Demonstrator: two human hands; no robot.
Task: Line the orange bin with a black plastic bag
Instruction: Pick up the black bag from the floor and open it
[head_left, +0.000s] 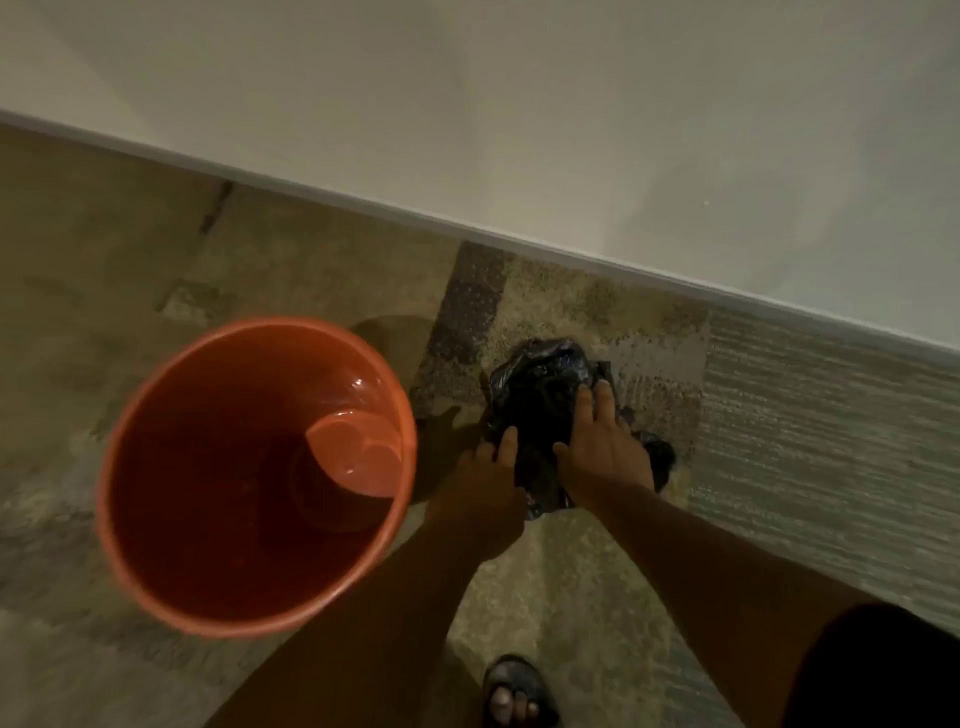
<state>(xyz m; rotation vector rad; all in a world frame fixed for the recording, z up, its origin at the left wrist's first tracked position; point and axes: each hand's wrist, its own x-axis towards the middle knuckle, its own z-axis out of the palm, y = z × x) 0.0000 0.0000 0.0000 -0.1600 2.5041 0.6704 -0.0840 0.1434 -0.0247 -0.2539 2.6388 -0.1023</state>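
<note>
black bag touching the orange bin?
Apart. Head view shows bare floor between the orange bin and the crumpled black bag.

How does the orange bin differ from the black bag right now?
The orange bin stands upright, rigid and open-mouthed; the black bag lies crumpled in a soft heap. The bin is far larger than the bunched bag. Nobody touches the bin, while the left hand and right hand both press on the bag. Both rest on the floor near the wall.

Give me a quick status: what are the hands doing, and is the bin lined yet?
Left hand and right hand both on crumpled black bag on the floor. Orange bin beside it, unlined. Nothing in the way.
</note>
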